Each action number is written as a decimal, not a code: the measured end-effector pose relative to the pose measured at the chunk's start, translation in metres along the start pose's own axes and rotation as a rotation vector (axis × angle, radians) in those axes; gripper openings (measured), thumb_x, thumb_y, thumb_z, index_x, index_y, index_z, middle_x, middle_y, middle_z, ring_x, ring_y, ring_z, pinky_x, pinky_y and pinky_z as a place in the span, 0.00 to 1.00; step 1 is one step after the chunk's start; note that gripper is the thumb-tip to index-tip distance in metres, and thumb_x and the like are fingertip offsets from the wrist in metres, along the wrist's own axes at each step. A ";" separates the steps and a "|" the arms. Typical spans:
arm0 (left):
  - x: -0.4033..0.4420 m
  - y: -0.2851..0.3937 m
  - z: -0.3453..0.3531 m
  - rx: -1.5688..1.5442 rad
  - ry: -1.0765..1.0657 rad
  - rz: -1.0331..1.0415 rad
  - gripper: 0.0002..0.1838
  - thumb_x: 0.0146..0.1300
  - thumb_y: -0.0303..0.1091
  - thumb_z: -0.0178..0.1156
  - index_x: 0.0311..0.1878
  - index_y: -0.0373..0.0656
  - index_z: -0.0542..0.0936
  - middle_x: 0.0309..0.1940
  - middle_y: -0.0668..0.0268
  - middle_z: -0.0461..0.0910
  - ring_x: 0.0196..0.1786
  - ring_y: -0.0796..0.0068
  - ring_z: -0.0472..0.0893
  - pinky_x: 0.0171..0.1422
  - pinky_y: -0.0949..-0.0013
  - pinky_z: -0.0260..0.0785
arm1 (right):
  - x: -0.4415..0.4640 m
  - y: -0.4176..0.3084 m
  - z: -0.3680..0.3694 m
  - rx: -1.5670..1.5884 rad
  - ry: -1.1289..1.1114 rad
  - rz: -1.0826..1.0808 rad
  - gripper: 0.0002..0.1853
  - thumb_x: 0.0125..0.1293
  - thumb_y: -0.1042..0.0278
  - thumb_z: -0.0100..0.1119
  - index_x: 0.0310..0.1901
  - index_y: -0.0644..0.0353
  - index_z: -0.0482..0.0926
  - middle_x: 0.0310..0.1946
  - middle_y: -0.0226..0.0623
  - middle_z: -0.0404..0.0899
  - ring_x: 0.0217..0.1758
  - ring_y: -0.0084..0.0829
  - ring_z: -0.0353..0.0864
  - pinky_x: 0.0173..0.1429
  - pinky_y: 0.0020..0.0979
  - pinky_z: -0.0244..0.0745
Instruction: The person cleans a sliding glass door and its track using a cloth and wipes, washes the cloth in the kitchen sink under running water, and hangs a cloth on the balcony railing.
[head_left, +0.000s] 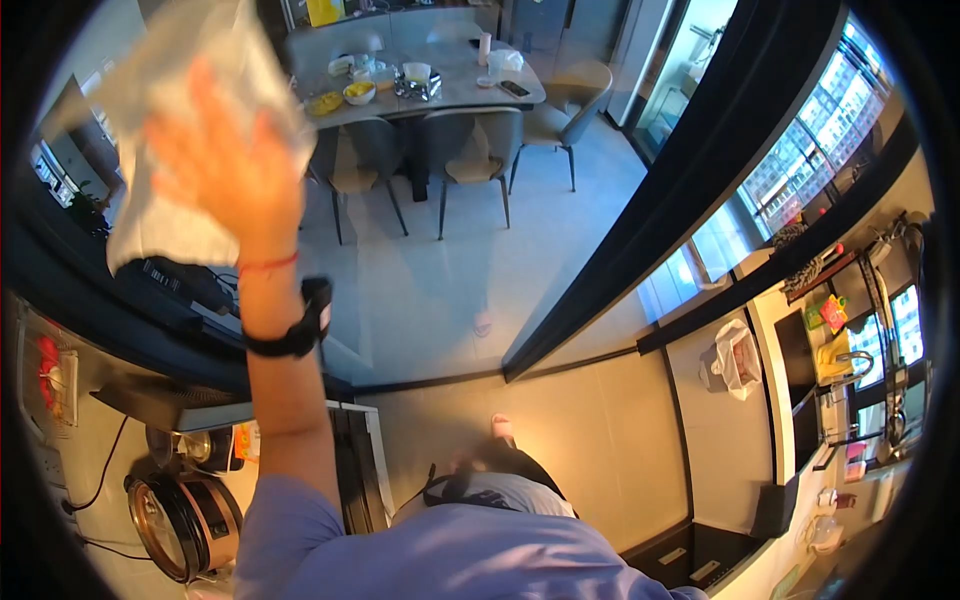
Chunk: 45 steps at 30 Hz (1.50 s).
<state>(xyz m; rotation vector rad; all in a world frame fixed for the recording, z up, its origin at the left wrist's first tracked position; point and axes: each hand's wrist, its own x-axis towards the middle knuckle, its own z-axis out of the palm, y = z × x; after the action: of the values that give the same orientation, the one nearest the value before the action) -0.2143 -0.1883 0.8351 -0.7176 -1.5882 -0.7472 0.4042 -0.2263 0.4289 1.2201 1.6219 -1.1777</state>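
Note:
My left hand (225, 165) is raised at the upper left, its fingers spread flat over a white cloth (175, 225). The cloth reaches past the fingertips and hangs below the palm. Motion blurs both the hand and the upper part of the cloth. Behind the cloth are glass and a dark frame, but whether it touches the glass cannot be told. A red string and a black watch (285, 335) are on my left wrist and forearm. My right hand cannot be seen.
Dark-framed glass panels (640, 220) cross the view. Beyond them are chairs (470, 145) and a dining table (455, 97) with bowls and a phone. A rice cooker (185, 525) is at the lower left. To the right, a white-lined bin (737, 360) hangs beside the counter.

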 end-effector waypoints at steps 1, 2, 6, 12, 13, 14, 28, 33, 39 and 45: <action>-0.001 0.026 0.006 -0.102 0.019 0.013 0.34 0.59 0.54 0.49 0.68 0.55 0.57 0.70 0.62 0.51 0.71 0.49 0.46 0.65 0.37 0.32 | 0.001 0.000 0.004 0.062 0.056 -0.010 0.25 0.55 0.46 0.52 0.45 0.58 0.77 0.42 0.46 0.79 0.48 0.46 0.77 0.51 0.43 0.71; -0.001 0.052 0.013 -0.205 0.037 0.028 0.33 0.57 0.51 0.52 0.67 0.55 0.59 0.69 0.67 0.54 0.71 0.53 0.48 0.66 0.37 0.33 | 0.000 -0.001 0.008 0.116 0.107 -0.022 0.25 0.55 0.46 0.52 0.45 0.58 0.77 0.42 0.46 0.79 0.48 0.46 0.77 0.51 0.43 0.71; -0.031 0.158 0.019 -0.516 -0.132 0.294 0.30 0.54 0.45 0.56 0.63 0.55 0.66 0.66 0.73 0.61 0.67 0.70 0.58 0.65 0.39 0.39 | -0.005 -0.012 0.019 0.272 0.254 -0.072 0.25 0.55 0.46 0.52 0.45 0.58 0.77 0.41 0.46 0.79 0.47 0.46 0.77 0.51 0.43 0.71; -0.218 0.127 0.032 -0.606 -0.517 0.769 0.26 0.50 0.33 0.57 0.57 0.59 0.74 0.53 0.76 0.74 0.42 0.81 0.78 0.43 0.73 0.68 | -0.014 0.006 0.058 0.405 0.280 -0.038 0.25 0.56 0.46 0.52 0.46 0.59 0.77 0.41 0.46 0.80 0.47 0.46 0.77 0.51 0.43 0.71; -0.237 0.107 0.030 -0.604 -0.487 0.815 0.25 0.50 0.30 0.57 0.55 0.59 0.75 0.50 0.74 0.77 0.37 0.82 0.79 0.40 0.78 0.69 | -0.015 0.012 0.066 0.422 0.267 -0.018 0.25 0.56 0.46 0.52 0.46 0.59 0.77 0.41 0.46 0.80 0.47 0.46 0.77 0.51 0.43 0.71; -0.251 0.086 0.026 -0.598 -0.611 0.787 0.25 0.50 0.31 0.57 0.55 0.58 0.75 0.49 0.74 0.77 0.38 0.80 0.79 0.40 0.74 0.70 | -0.016 0.018 0.075 0.439 0.249 0.004 0.25 0.56 0.46 0.51 0.46 0.59 0.77 0.40 0.46 0.80 0.47 0.46 0.77 0.51 0.43 0.71; -0.387 -0.051 0.004 0.059 -0.422 0.167 0.29 0.64 0.46 0.43 0.61 0.34 0.61 0.53 0.25 0.53 0.57 0.29 0.55 0.59 0.37 0.44 | 0.139 0.086 0.154 0.320 0.209 -0.044 0.25 0.56 0.47 0.51 0.46 0.59 0.76 0.39 0.47 0.80 0.46 0.47 0.78 0.51 0.43 0.71; -0.502 -0.041 0.035 0.050 -0.298 0.122 0.32 0.64 0.51 0.38 0.63 0.35 0.60 0.55 0.27 0.49 0.57 0.30 0.52 0.59 0.36 0.40 | 0.271 0.094 0.072 -0.147 0.675 -0.300 0.23 0.59 0.51 0.50 0.50 0.59 0.73 0.36 0.51 0.79 0.44 0.47 0.78 0.49 0.42 0.71; -0.612 -0.034 0.057 -0.014 -0.251 0.269 0.33 0.65 0.51 0.39 0.66 0.38 0.55 0.63 0.31 0.45 0.63 0.29 0.48 0.60 0.35 0.39 | 0.354 -0.004 -0.018 0.426 0.900 -0.544 0.28 0.57 0.55 0.57 0.59 0.55 0.67 0.55 0.50 0.69 0.59 0.49 0.66 0.61 0.42 0.63; -0.543 -0.025 0.057 0.031 -0.268 0.224 0.40 0.57 0.54 0.48 0.68 0.38 0.55 0.66 0.42 0.50 0.68 0.39 0.48 0.69 0.45 0.34 | 0.368 -0.027 0.020 -0.192 0.924 -0.319 0.26 0.53 0.47 0.56 0.55 0.40 0.73 0.65 0.31 0.59 0.71 0.43 0.46 0.63 0.69 0.36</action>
<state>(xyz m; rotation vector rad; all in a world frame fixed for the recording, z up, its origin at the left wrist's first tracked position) -0.1966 -0.1826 0.2886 -0.9865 -1.7195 -0.4757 0.2909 -0.1555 0.0842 1.5186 2.6109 -0.6002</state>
